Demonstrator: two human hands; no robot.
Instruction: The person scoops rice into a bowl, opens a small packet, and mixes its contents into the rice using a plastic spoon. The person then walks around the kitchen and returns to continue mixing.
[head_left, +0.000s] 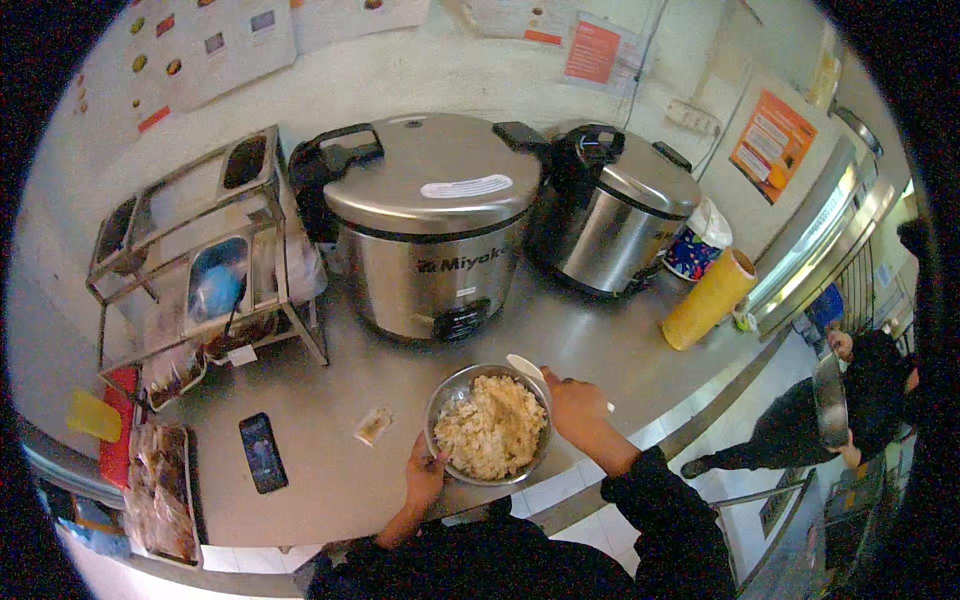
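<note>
A round metal bowl holds a mound of cooked rice with a browner patch on its right side. My left hand grips the bowl's left rim, thumb on the edge. In my right hand is a white spoon or paddle, its pale blade over the bowl's far right rim and its handle end poking out past the fist. Left of the bowl, a small clear packet lies flat on the steel table.
A large Miyako rice cooker and a smaller cooker stand at the back. A metal rack, smartphone and tray of wrapped food are leftward. A yellow roll stands right. Another person holds a metal pan.
</note>
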